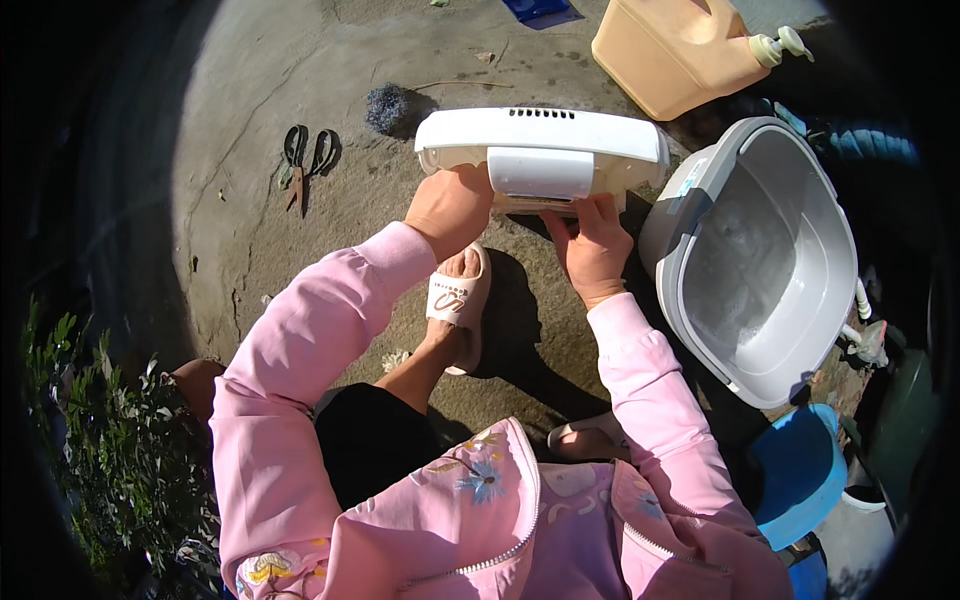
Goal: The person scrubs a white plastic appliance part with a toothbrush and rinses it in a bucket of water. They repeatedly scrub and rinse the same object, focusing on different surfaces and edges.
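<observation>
Over the concrete, both hands hold a white plastic box (541, 135), which has a row of slots along its top edge and a raised white panel (540, 171) at the front. My left hand (451, 206) is a fist at the lower left of the panel, its fingers partly hidden. At the lower right, my right hand (592, 246) pinches the bottom edge between thumb and fingers. The box's underside looks translucent and yellowish. To the right of my right hand stands a grey plastic tub (667, 217) with cloudy, sudsy water (750, 255) inside.
Black-handled scissors (300, 169) with rusty blades and a scouring pad (387, 107) lie on the ground at left. A tan pump jug (671, 56) is at upper right. Blue basin (799, 476) sits lower right; leafy plants (135, 442) grow lower left.
</observation>
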`<state>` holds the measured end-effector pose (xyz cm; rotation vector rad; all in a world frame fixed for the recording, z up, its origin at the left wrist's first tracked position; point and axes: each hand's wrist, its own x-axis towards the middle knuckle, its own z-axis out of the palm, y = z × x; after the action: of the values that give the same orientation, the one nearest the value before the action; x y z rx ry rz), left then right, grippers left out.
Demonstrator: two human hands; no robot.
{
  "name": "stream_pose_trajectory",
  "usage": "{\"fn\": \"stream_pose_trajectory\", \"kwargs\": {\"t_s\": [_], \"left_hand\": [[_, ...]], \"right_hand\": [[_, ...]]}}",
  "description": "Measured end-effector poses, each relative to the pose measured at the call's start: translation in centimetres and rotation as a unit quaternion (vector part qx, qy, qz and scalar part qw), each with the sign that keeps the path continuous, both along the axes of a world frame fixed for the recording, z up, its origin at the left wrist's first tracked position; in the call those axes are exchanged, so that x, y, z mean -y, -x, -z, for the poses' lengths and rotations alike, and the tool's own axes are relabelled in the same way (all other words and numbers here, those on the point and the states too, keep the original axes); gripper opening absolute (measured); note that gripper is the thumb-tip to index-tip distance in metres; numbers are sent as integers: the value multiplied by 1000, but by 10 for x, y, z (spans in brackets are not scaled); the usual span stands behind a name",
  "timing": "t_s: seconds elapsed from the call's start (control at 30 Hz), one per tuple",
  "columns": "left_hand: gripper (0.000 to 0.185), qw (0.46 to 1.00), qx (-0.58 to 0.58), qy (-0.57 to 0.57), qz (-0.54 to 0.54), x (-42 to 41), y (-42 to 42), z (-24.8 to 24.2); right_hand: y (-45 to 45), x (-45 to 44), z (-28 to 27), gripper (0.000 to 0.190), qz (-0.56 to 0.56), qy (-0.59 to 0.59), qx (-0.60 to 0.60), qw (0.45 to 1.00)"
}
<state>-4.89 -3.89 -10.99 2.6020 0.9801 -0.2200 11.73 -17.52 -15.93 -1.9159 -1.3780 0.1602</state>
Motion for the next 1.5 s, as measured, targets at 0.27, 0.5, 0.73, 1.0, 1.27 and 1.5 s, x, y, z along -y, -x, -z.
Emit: {"fn": "stream_pose_trajectory", "kwargs": {"t_s": [0.27, 0.5, 0.73, 1.0, 1.27, 1.5], "left_hand": [[15, 999, -44, -28, -7, 9, -16, -14], [17, 998, 25, 38, -39, 3, -11, -1], [17, 999, -27, -16, -26, 10, -19, -19], [17, 1000, -22, -1, -18, 2, -23, -22], [18, 1000, -18, -14, -1, -3, -26, -26], [24, 995, 58, 68, -43, -15, -6, -16]], "right_hand": [[-3, 0, 3, 34, 4, 1, 1, 1000], [-3, 2, 7, 34, 3, 22, -32, 999], [-1, 0, 4, 33, 6, 12, -16, 1000], [-5, -2, 2, 34, -1, 30, -17, 999], [-4, -2, 3, 30, 2, 9, -59, 998], [1, -9, 2, 26, -25, -5, -6, 1000]]}}
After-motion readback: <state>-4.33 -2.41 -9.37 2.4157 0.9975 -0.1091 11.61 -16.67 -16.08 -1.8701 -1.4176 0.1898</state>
